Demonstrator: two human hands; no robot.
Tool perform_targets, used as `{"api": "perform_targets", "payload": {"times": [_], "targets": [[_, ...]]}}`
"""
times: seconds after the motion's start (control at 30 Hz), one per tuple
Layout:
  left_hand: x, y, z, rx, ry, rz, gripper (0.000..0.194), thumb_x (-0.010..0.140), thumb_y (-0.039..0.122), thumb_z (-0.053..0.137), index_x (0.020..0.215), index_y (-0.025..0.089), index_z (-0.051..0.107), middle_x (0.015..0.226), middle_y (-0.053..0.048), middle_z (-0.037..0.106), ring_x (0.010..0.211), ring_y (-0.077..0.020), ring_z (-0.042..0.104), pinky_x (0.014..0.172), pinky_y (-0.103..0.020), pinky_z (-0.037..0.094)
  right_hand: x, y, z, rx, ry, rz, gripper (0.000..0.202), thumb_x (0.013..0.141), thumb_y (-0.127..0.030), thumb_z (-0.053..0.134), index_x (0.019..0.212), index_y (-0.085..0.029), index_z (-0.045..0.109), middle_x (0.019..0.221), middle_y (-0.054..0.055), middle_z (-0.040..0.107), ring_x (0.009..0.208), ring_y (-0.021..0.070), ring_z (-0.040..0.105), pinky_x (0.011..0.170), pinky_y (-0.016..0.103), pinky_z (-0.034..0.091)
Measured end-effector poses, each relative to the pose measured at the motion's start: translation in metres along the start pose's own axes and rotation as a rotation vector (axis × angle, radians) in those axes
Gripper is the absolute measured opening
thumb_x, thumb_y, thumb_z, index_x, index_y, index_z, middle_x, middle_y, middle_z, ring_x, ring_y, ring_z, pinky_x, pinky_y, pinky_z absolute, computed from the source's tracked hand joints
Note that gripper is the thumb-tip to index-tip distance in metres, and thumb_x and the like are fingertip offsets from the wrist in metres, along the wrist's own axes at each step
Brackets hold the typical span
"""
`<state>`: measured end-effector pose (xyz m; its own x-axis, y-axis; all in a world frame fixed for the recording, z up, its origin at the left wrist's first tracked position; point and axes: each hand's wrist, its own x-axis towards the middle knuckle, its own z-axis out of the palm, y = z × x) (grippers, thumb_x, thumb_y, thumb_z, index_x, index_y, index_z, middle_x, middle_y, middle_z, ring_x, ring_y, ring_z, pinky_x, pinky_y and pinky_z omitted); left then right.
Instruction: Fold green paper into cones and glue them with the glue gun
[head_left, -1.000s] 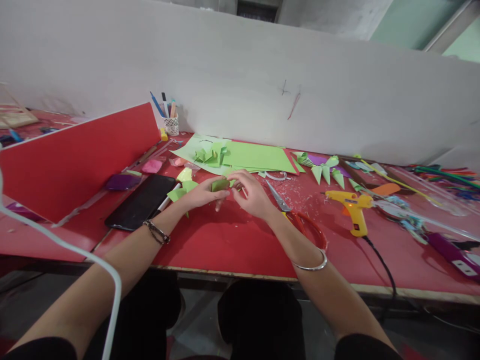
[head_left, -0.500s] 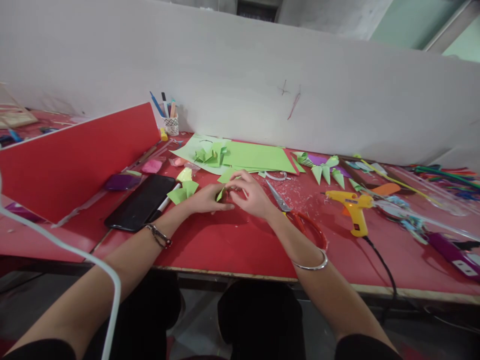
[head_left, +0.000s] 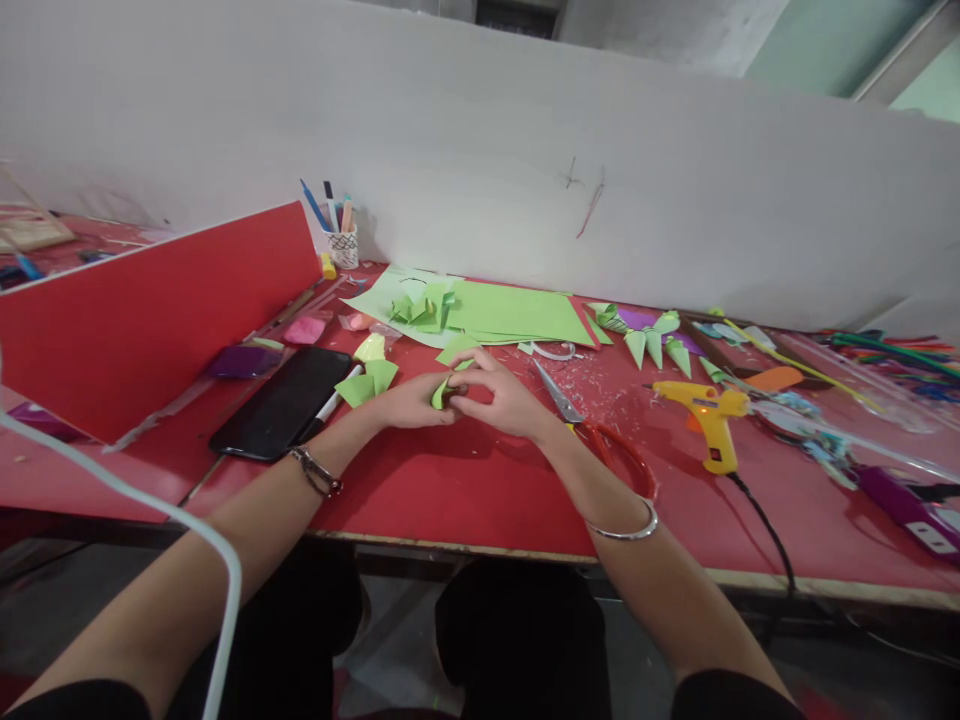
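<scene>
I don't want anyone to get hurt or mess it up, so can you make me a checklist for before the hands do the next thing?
1. Green paper piece in the left hand's grip: ok.
2. Right hand's grip on it: cannot tell; its fingertips are right there, but fingers hide the contact.
3. Both hands away from the glue gun's nozzle: ok.
4. Glue gun cool: cannot tell from a picture.
5. Right forearm off the scissors: cannot tell; it partly covers their red handles.
6. Snippets near the scissors swept up: not ok, they're scattered there.
</scene>
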<state>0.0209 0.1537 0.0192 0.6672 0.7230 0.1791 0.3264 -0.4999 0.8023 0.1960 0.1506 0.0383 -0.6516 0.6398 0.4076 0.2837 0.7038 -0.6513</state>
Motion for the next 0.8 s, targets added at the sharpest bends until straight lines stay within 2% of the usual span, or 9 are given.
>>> {"api": "perform_targets", "payload": {"times": [0.17,0.27,0.37,0.43,0.53,0.63,0.8], "targets": [[0.0012,0.0023,-0.0009,-0.056,-0.02,0.03,0.014,0.062,0.019,0.046,0.075,0.016,0.043,0.069,0.004,0.042,0.06,-0.0075,0.039,0.056,-0.021,0.035,-0.0001,0.0032,0.0002,0.001,-0.012,-0.039,0.013,0.078,-0.027,0.057,0.089,-0.021,0.061,0.108,0.005,0.045,0.085,0.0136,0.052,0.085,0.036,0.044],[0.0012,0.0026,-0.0016,-0.05,-0.038,0.048,0.017,0.061,0.019,0.045,0.077,0.015,0.045,0.071,0.003,0.044,0.061,-0.0077,0.039,0.057,-0.021,0.036,0.0003,0.0025,-0.0004,-0.029,-0.03,-0.063,0.012,0.079,-0.027,0.056,0.089,-0.022,0.062,0.108,0.005,0.046,0.094,0.0157,0.05,0.088,0.037,0.042],[0.0004,0.0004,-0.0014,-0.032,-0.026,0.02,0.02,0.061,0.019,0.047,0.08,0.015,0.047,0.073,0.003,0.045,0.063,-0.0083,0.042,0.058,-0.021,0.038,0.0006,0.0004,-0.0005,-0.069,-0.036,-0.074,0.007,0.078,-0.024,0.057,0.083,-0.022,0.063,0.107,0.005,0.046,0.1,0.0173,0.046,0.091,0.038,0.039],[0.0,-0.001,-0.0012,-0.031,-0.003,0.006,0.019,0.06,0.019,0.049,0.079,0.016,0.047,0.073,0.003,0.046,0.062,-0.0082,0.045,0.056,-0.02,0.038,0.0004,-0.0005,-0.0001,-0.095,-0.025,-0.076,0.005,0.077,-0.02,0.057,0.077,-0.021,0.062,0.107,0.004,0.046,0.097,0.0166,0.046,0.092,0.038,0.038],[0.0,-0.0005,-0.0015,-0.08,-0.015,-0.061,0.019,0.063,0.017,0.048,0.082,0.016,0.045,0.066,0.005,0.046,0.05,-0.0063,0.047,0.048,-0.018,0.037,-0.0002,-0.0002,0.0004,-0.139,0.051,-0.073,0.006,0.076,-0.017,0.056,0.077,-0.022,0.06,0.105,0.004,0.047,0.092,0.0156,0.045,0.09,0.038,0.039],[0.0004,0.0034,-0.0024,-0.133,-0.067,-0.125,0.018,0.067,0.016,0.047,0.084,0.017,0.043,0.059,0.007,0.048,0.04,-0.0065,0.05,0.043,-0.018,0.038,-0.0008,0.0017,0.0,-0.176,0.092,-0.065,0.007,0.074,-0.016,0.055,0.077,-0.021,0.059,0.106,0.004,0.046,0.097,0.0174,0.043,0.091,0.04,0.038],[0.0007,0.0084,-0.0012,0.028,-0.09,-0.192,0.012,0.064,0.013,0.05,0.076,0.016,0.047,0.048,0.007,0.052,0.039,-0.0109,0.056,0.038,-0.017,0.036,-0.0007,0.0069,0.0008,-0.222,-0.096,-0.078,0.007,0.069,-0.015,0.056,0.063,-0.018,0.056,0.125,0.005,0.038,0.114,0.0241,0.035,0.098,0.046,0.032]]}}
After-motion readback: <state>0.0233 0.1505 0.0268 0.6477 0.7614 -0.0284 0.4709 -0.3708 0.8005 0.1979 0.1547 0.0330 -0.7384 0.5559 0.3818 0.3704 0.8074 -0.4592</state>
